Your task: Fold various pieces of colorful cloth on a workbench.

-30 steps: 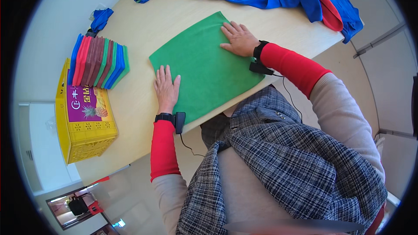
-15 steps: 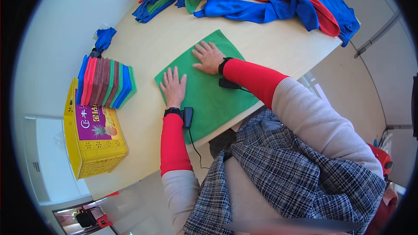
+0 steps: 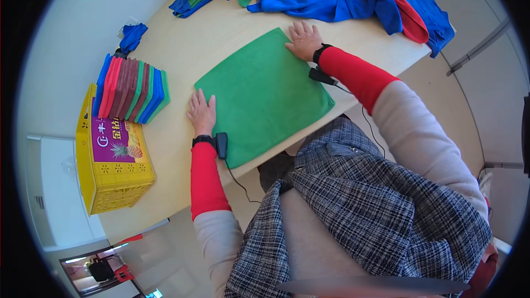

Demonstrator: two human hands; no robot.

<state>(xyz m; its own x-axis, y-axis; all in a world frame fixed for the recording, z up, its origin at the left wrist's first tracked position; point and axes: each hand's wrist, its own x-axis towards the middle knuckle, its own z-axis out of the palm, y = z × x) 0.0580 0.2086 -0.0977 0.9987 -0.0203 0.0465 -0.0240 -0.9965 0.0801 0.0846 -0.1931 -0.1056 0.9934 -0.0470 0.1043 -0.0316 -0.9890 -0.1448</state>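
Note:
A green cloth (image 3: 264,95) lies spread flat on the pale table (image 3: 371,49), its near edge at the table's front edge. My left hand (image 3: 203,113) rests open at the cloth's left edge, fingers slightly apart. At the far right corner of the cloth, my right hand (image 3: 305,41) lies flat with its fingers spread. Neither hand holds anything. Each wrist wears a black band with a small dark device and a cable.
To the left stands a yellow box (image 3: 122,187) with folded red, brown, green and blue cloths (image 3: 132,89) stacked on edge in it. Loose coloured cloths (image 3: 331,6) are heaped along the far side. A blue cloth bundle (image 3: 132,36) lies near the wall.
My hands have moved apart: the left toward the cloth's left edge, the right outward to its far right corner. The cloth now looks smoother and fully spread between them.

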